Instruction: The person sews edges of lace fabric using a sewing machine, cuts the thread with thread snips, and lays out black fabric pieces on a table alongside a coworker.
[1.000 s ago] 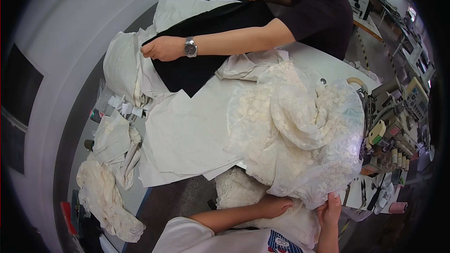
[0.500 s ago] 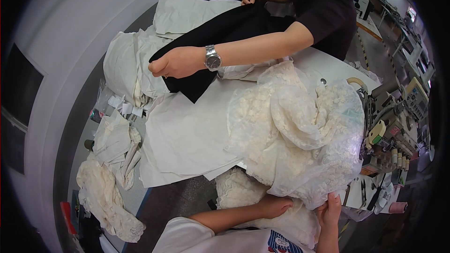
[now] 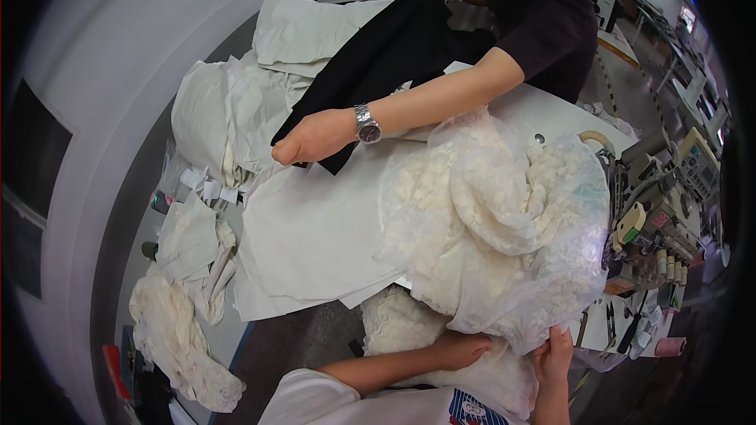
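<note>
A large heap of cream lace fabric [image 3: 488, 212] covers the right part of the worktable, and its lower edge hangs over the near side. My right hand [image 3: 554, 352] pinches that edge between thumb and fingers. Left of it, my left hand [image 3: 463, 351] is closed at the lace near my lap, its fingertips partly hidden in the folds. More cream lace [image 3: 402, 319] hangs below the table edge and lies across my lap. The sewing machine [image 3: 650, 212] stands just right of the heap.
Across the table a co-worker [image 3: 543, 24] holds black cloth [image 3: 386, 47] with both hands. White fabric sheets [image 3: 315, 244] lie in the middle. Folded white cloth [image 3: 228, 110] and a lace piece [image 3: 177, 330] are at left. Tweezers [image 3: 610, 323] and a pink thread spool [image 3: 670, 347] lie at right.
The co-worker's watch-wearing hand has moved right and toward me with the black cloth, while the other hand has lifted slightly. My hands and the lace look nearly unchanged.
</note>
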{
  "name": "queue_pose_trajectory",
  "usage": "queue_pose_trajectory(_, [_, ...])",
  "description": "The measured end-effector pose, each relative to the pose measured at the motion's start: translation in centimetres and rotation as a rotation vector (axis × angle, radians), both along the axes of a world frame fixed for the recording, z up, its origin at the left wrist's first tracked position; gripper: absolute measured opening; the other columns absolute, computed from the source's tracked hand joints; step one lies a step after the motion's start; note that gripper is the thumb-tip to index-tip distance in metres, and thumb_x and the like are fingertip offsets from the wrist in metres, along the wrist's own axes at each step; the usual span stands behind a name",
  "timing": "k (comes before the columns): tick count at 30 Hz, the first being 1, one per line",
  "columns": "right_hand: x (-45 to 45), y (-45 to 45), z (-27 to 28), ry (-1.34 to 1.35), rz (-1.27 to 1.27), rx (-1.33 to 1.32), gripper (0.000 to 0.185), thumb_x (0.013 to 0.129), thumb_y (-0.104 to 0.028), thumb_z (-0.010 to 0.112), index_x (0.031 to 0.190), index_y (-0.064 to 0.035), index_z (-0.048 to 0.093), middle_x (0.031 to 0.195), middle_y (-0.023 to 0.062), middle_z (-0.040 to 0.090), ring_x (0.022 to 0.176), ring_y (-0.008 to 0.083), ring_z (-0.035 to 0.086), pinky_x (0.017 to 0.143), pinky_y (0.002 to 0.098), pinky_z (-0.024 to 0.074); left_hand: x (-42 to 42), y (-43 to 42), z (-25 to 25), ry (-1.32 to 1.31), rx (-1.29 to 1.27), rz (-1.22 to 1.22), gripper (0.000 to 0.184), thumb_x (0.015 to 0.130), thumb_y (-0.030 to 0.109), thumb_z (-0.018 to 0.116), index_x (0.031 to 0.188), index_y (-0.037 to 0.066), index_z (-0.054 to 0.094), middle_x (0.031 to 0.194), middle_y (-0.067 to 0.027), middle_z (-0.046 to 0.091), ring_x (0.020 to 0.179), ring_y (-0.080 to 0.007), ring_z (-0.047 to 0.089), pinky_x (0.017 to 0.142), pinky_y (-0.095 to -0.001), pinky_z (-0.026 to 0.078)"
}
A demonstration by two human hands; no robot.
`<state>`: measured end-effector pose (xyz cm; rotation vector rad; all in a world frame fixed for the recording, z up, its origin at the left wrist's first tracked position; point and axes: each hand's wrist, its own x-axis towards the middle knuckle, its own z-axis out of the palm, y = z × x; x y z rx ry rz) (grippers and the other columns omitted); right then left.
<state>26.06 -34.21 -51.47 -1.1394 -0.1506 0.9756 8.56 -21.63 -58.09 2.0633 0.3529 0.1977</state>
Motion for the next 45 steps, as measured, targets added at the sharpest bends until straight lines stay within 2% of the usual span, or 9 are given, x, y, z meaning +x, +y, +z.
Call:
queue_pose_trajectory(13, [-0.3, 0.2, -0.1, 0.006, -0.067, -0.058, 0.021, 0.097, -0.018, 0.052, 0.112, -0.0039, 0.053, 0.09, 0.0005, 0.061, 0.064, 0.0062, 0.053, 0.055, 0.0205, 0.0416, 0.2, -0.1, -0.2, 0.01, 0.012, -0.016, 0.009, 0.083, 0.016, 0.058, 0.086, 0.009, 0.063, 0.082, -0.0114, 0.064, 0.081, -0.0322, 0.062, 0.071, -0.0421, 0.048])
queue_pose_trajectory(15, [-0.4, 0.3, 0.0, -0.011, -0.088, -0.083, 0.02, 0.097, -0.019, 0.053, 0.111, -0.0052, 0.053, 0.086, -0.0008, 0.06, 0.061, 0.0054, 0.05, 0.052, 0.02, 0.0394, 0.1, -0.1, -0.7, 0.005, 0.034, -0.023, 0.011, 0.087, 0.019, 0.057, 0.093, 0.013, 0.064, 0.079, -0.0114, 0.064, 0.077, -0.0309, 0.062, 0.071, -0.0405, 0.047])
queue_pose_trajectory(22, [-0.3, 0.0, -0.3, -0.032, -0.06, -0.081, 0.02, 0.096, -0.022, 0.055, 0.11, -0.0073, 0.054, 0.08, -0.003, 0.059, 0.056, 0.0042, 0.047, 0.048, 0.0192, 0.0348, 0.1, -0.2, -0.8, -0.005, 0.052, -0.017, 0.01, 0.087, 0.019, 0.057, 0.093, 0.013, 0.064, 0.078, -0.0108, 0.063, 0.077, -0.0303, 0.062, 0.07, -0.0401, 0.047])
queue_pose_trajectory(28, [-0.3, 0.1, -0.2, -0.013, -0.07, -0.058, 0.024, 0.096, -0.02, 0.053, 0.115, -0.0049, 0.052, 0.09, -0.0005, 0.062, 0.063, 0.0055, 0.052, 0.054, 0.0199, 0.0402, 0.1, -0.3, -1.0, -0.008, 0.033, -0.021, 0.011, 0.088, 0.019, 0.057, 0.093, 0.013, 0.064, 0.081, -0.011, 0.064, 0.079, -0.0305, 0.063, 0.071, -0.0398, 0.048])
queue_pose_trajectory(30, [-0.2, 0.1, -0.2, -0.012, -0.043, -0.026, 0.025, 0.097, -0.019, 0.053, 0.117, -0.0037, 0.051, 0.095, 0.0005, 0.062, 0.067, 0.0061, 0.054, 0.057, 0.0204, 0.0422, 0.2, -0.3, -0.4, -0.017, -0.01, 0.014, 0.007, 0.081, 0.014, 0.059, 0.084, 0.009, 0.063, 0.081, -0.0117, 0.063, 0.08, -0.0331, 0.061, 0.071, -0.0422, 0.048])
queue_pose_trajectory(33, [-0.2, 0.1, -0.1, -0.015, -0.043, -0.032, 0.025, 0.097, -0.019, 0.053, 0.117, -0.0036, 0.051, 0.095, 0.0004, 0.062, 0.067, 0.0061, 0.054, 0.057, 0.0204, 0.0424, 0.2, -0.2, -0.3, -0.026, -0.004, 0.016, 0.007, 0.081, 0.014, 0.059, 0.083, 0.009, 0.063, 0.081, -0.0117, 0.063, 0.081, -0.0332, 0.061, 0.072, -0.0423, 0.048])
queue_pose_trajectory(36, [-0.3, 0.1, 0.0, -0.019, -0.044, -0.042, 0.026, 0.097, -0.019, 0.052, 0.118, -0.0035, 0.051, 0.096, 0.0007, 0.062, 0.068, 0.0065, 0.054, 0.058, 0.0204, 0.0432, 0.1, -0.1, -0.8, -0.017, 0.053, -0.02, 0.011, 0.087, 0.02, 0.058, 0.092, 0.012, 0.064, 0.081, -0.0109, 0.065, 0.079, -0.0308, 0.062, 0.072, -0.0397, 0.048])
queue_pose_trajectory(45, [-0.2, 0.1, 0.0, -0.011, -0.037, -0.031, 0.028, 0.096, -0.018, 0.053, 0.12, -0.0027, 0.05, 0.101, 0.003, 0.064, 0.075, 0.009, 0.06, 0.062, 0.0223, 0.0479, 0.1, -0.2, -1.1, -0.035, 0.056, -0.009, 0.01, 0.087, 0.019, 0.059, 0.091, 0.012, 0.065, 0.08, -0.0108, 0.065, 0.079, -0.0312, 0.062, 0.072, -0.0401, 0.048])
